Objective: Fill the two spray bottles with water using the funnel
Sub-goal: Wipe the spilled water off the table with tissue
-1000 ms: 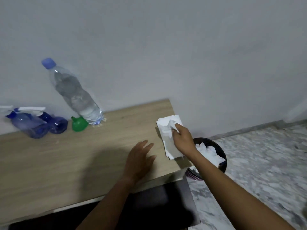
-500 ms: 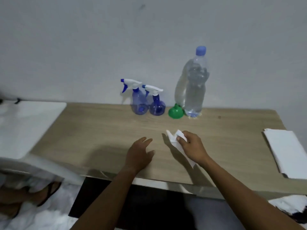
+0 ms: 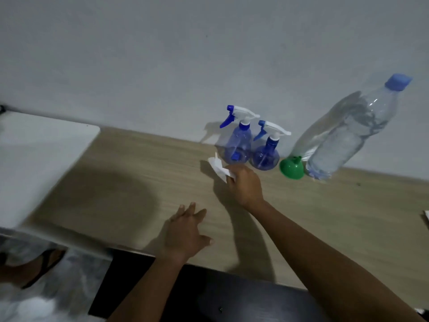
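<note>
Two spray bottles (image 3: pixel 251 145) stand side by side at table (image 3: pixel 139 173) rear (by wall); funnel (image 3: pixel 292 167) just right, water bottle (image 3: pixel 348 135) right of that; tissue (image 3: pixel 218 168) in front-left.

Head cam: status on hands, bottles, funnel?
Right hand gripping tissue; left hand flat, empty. Spray bottles capped. Funnel untouched. Nothing blocking.
</note>
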`<action>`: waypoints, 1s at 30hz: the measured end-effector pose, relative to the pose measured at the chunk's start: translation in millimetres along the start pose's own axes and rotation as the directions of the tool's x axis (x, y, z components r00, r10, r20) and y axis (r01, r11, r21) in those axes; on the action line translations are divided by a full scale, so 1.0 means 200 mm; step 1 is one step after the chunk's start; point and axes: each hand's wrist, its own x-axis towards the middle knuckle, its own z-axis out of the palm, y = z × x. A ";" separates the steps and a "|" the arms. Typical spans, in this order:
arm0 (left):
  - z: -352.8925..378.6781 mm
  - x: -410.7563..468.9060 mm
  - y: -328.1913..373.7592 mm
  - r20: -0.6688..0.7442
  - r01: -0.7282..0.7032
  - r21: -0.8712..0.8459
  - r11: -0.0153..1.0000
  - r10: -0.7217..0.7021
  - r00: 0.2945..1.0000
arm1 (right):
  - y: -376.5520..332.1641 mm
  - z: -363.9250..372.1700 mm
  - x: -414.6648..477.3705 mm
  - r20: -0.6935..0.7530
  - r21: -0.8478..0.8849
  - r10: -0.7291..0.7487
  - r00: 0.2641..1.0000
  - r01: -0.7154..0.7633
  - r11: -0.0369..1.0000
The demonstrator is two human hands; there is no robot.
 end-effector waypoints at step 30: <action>0.02 0.01 0.00 -0.011 0.005 -0.003 1.000 -0.005 1.000 | 0.13 0.20 -0.02 0.371 -0.127 -0.064 0.926 0.119 0.985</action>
